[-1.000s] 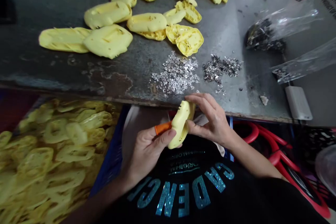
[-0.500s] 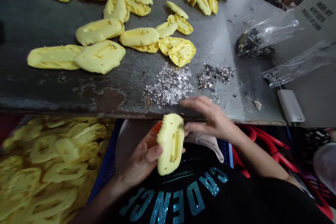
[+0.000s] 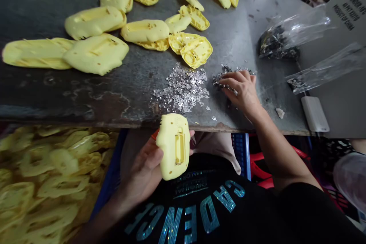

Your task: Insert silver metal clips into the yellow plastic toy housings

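Observation:
My left hand [image 3: 148, 166] is closed around a yellow plastic shell [image 3: 173, 146], held upright in front of my chest. The shell's outer side faces me, with a rectangular battery-type slot and small holes. An orange band on a left finger is mostly hidden behind it. Over the table, my right hand [image 3: 241, 89] has its bent fingertips in the right-hand pile of small dark metal pieces [image 3: 224, 71]. Whether a piece is pinched between those fingers cannot be seen. Just left of that hand lies a wider pile of shiny small metal clips [image 3: 184, 89].
More yellow shells [image 3: 97, 53] lie across the metal table [image 3: 143, 91]. Below left is a large heap of yellow parts [image 3: 57, 175]. Plastic bags of metal pieces [image 3: 277, 42], a white box-shaped device [image 3: 314, 113] and a grey carton [image 3: 340, 45] stand at the right.
My right hand has left the shell and moved forward and right to the darker metal pile. The shell has turned its slotted face toward me and shifted left in my left hand.

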`<state>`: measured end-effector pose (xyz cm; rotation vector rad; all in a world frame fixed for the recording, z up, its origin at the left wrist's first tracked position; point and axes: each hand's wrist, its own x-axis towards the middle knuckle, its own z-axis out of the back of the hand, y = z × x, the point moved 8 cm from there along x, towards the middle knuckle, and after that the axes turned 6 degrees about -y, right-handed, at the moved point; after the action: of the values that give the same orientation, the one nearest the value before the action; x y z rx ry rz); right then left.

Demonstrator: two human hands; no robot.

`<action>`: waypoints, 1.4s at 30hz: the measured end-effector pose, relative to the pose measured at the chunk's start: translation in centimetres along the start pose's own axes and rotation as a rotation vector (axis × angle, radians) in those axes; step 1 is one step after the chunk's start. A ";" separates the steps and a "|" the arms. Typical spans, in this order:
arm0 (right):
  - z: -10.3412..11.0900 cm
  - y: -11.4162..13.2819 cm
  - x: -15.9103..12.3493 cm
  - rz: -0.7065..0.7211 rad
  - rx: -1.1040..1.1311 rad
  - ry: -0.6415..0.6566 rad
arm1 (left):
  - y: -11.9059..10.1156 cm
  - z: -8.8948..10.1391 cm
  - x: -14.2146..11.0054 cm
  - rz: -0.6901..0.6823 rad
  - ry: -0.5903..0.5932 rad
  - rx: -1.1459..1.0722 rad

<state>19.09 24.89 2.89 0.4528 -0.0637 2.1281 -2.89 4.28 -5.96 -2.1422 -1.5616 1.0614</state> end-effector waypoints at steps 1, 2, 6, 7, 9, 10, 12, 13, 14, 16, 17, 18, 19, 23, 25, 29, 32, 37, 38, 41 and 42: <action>-0.5 0.5 0.3 0.006 -0.013 0.024 | 0.0 -0.1 0.0 -0.001 -0.002 0.005; -0.9 0.8 0.4 0.016 -0.023 0.048 | 0.1 -0.2 0.0 0.002 0.003 0.018; -0.5 0.6 -0.8 0.055 -0.004 0.048 | -0.1 -0.3 0.0 -0.024 -0.024 0.028; 0.1 0.2 -1.3 0.047 0.003 0.016 | -0.2 -0.4 0.0 -0.030 -0.036 0.024; 1.2 -0.7 -2.2 0.007 0.008 -0.058 | -0.1 -0.4 -0.1 -0.024 -0.050 0.027; 1.6 -1.0 -2.5 -0.010 0.011 -0.091 | 0.1 -0.4 -0.1 -0.010 -0.050 0.035; 1.8 -0.8 -2.7 -0.024 0.033 -0.121 | 0.2 -0.3 -0.1 0.014 -0.048 0.047; 1.7 -0.5 -2.5 -0.020 0.048 -0.117 | 0.3 -0.2 -0.1 0.024 -0.042 0.051; 1.4 0.0 -2.3 -0.014 0.062 -0.105 | 0.3 -0.2 -0.1 0.031 -0.030 0.054; 0.7 0.9 -1.5 -0.003 0.077 -0.063 | 0.3 -0.2 -0.2 0.031 -0.001 0.061; 0.3 1.4 -1.0 0.003 0.076 -0.041 | 0.3 -0.1 -0.3 0.027 0.008 0.065; 0.0 1.8 -0.5 0.014 0.073 -0.019 | 0.3 -0.1 -0.3 0.027 0.012 0.070; -0.4 2.1 0.0 0.029 0.068 0.004 | 0.3 -0.1 -0.4 0.026 0.015 0.073; -1.3 2.8 1.4 0.089 0.059 0.076 | 0.2 0.1 -0.8 0.012 0.023 0.080; -1.1 2.6 1.5 0.088 0.055 0.096 | 0.1 0.1 -1.0 0.001 0.042 0.086; -0.3 1.7 0.1 0.045 0.027 0.169 | -0.1 -0.1 -1.1 -0.016 0.054 0.090; 0.6 1.4 -1.0 -0.007 -0.005 0.129 | 0.1 -0.3 -1.0 -0.015 -0.004 0.074; 0.0 3.3 -1.6 0.027 0.041 0.062 | 0.1 -1.1 -0.9 -0.023 -0.028 0.066; -0.3 3.7 -1.5 0.030 0.043 0.069 | 0.1 -1.1 -0.9 -0.022 -0.031 0.073; -0.5 4.4 -1.6 0.049 0.045 0.085 | 0.0 -1.1 -1.1 -0.020 -0.042 0.075; -0.4 4.7 -1.9 0.070 0.056 0.096 | 0.0 -1.1 -1.1 -0.017 -0.036 0.065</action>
<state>16.11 20.86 2.48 0.3853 0.0360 2.2220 -2.33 3.47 -4.78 -2.0744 -1.5372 1.1357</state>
